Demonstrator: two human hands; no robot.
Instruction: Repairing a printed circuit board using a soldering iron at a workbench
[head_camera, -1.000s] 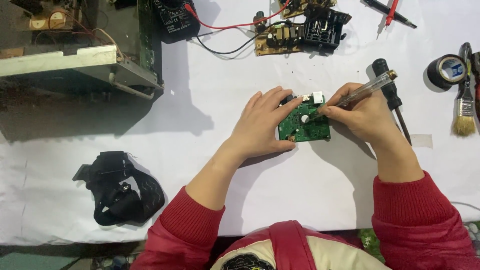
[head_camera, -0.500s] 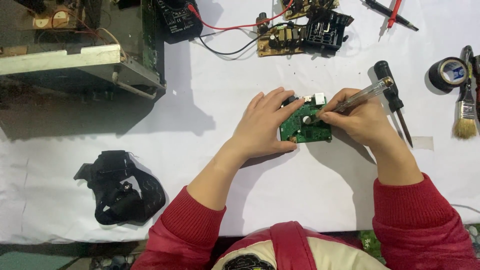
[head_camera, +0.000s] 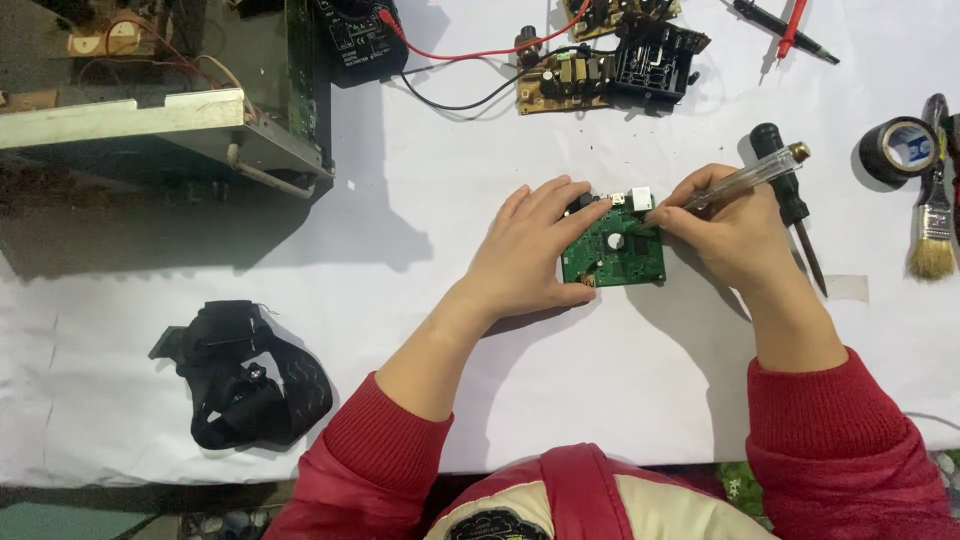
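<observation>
A small green circuit board (head_camera: 620, 258) lies flat on the white table sheet (head_camera: 420, 300). My left hand (head_camera: 530, 250) rests on its left edge, fingers spread over the top and thumb under the lower corner, holding it still. My right hand (head_camera: 725, 225) grips a clear-handled tester screwdriver (head_camera: 745, 176) like a pen, its tip pressed down near the board's upper right part. Both sleeves are red.
A black screwdriver (head_camera: 790, 200) lies under my right hand. Black tape roll (head_camera: 900, 150) and paintbrush (head_camera: 935, 230) sit at right. Another brown circuit board (head_camera: 610, 65), a multimeter (head_camera: 362, 40) with red and black leads, an open metal chassis (head_camera: 170, 110) and a black strap bundle (head_camera: 245, 375) surround the work spot.
My right hand has shifted the screwdriver tip slightly on the green board. The left hand keeps its hold and the board stays in place.
</observation>
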